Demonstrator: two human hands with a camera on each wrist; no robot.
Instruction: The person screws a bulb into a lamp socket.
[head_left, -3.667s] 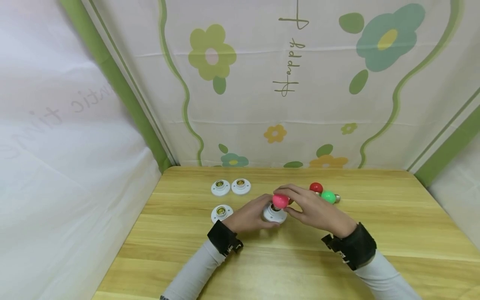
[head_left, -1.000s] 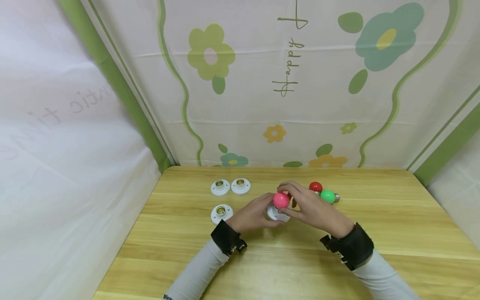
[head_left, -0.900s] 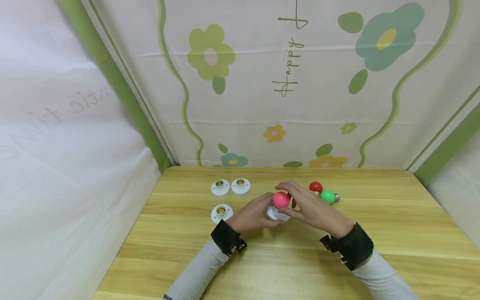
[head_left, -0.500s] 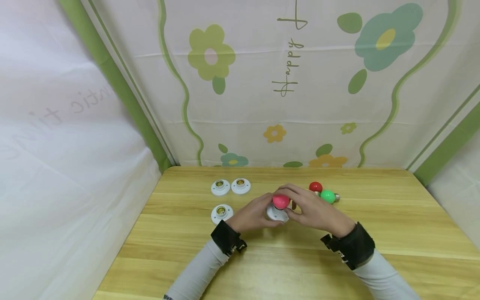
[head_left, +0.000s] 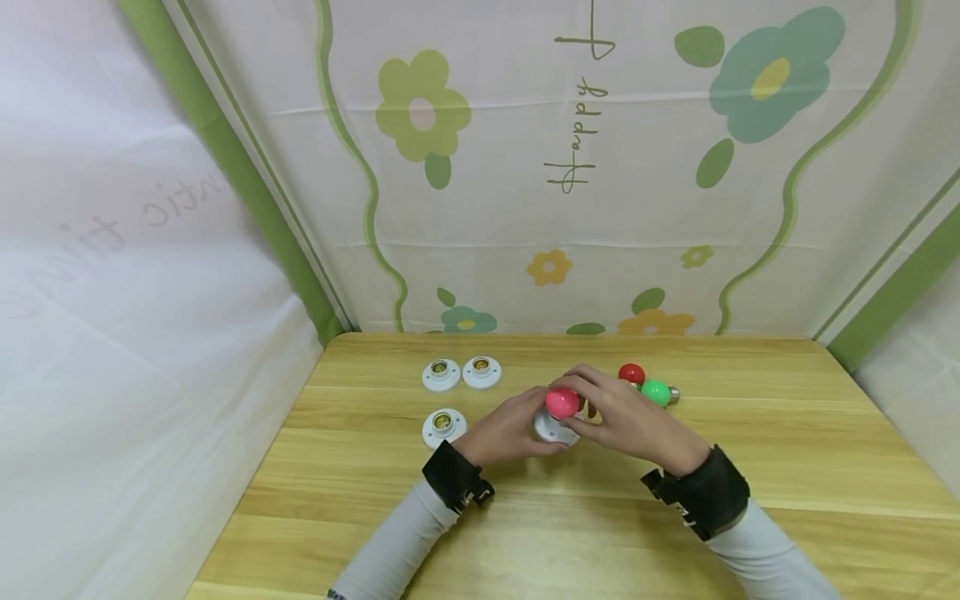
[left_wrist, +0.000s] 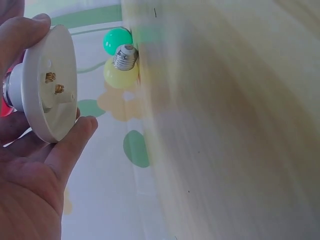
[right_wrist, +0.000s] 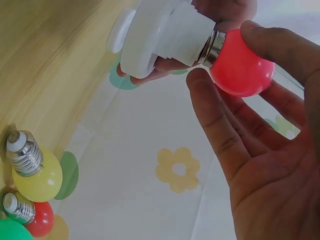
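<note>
My left hand [head_left: 510, 429] grips a white round lamp holder [head_left: 551, 431] by its flange, thumb on the near side. The left wrist view shows the holder's hollow underside with brass screws [left_wrist: 59, 88], raised off the table. A pinkish-red bulb [head_left: 562, 403] stands in the holder's mouth, some of its metal screw cap [right_wrist: 215, 48] showing above the white collar in the right wrist view. My right hand [head_left: 630, 418] holds this bulb's globe between thumb and fingers. The bulb and holder line up on one axis.
Three more white lamp holders sit at left: two at the back [head_left: 441, 376] [head_left: 482, 373], one nearer [head_left: 443, 427], beside my left wrist. Right of my hands lie loose red [head_left: 632, 373], green [head_left: 656, 393] and yellow [right_wrist: 40, 175] bulbs. A printed curtain [head_left: 495, 208] hangs behind the wooden table [head_left: 600, 533].
Holder and bulb have shifted slightly right, and less of the bulb's metal cap shows in the head view than 3.7 s ago. The right fingers have changed position repeatedly around the globe.
</note>
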